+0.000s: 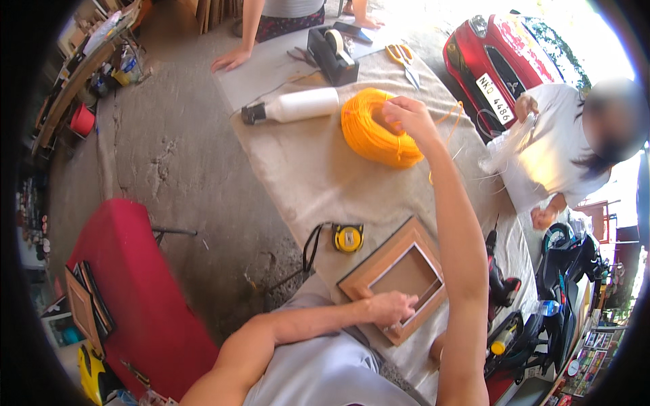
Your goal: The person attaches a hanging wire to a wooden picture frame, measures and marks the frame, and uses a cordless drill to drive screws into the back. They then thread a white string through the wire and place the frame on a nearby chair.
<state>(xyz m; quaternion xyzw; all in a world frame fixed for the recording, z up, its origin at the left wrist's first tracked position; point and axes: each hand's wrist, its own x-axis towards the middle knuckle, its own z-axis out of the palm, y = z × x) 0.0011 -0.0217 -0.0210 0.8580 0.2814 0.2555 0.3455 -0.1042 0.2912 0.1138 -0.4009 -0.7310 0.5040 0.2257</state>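
Cloth-covered table (305, 169) outdoors. Right hand (406, 115) pinching strand on orange cord coil (376, 135), mid-table. Left hand (391, 308) pressed flat, fingers together, on wooden picture frame (399, 271) at near edge. Yellow tape measure (348, 238) beside frame.

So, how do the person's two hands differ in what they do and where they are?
The left hand rests on the wooden picture frame near the body; the right hand reaches far forward to the orange cord coil. The left arm is bent, the right arm stretched. Both are bare and work over the cloth-covered table.
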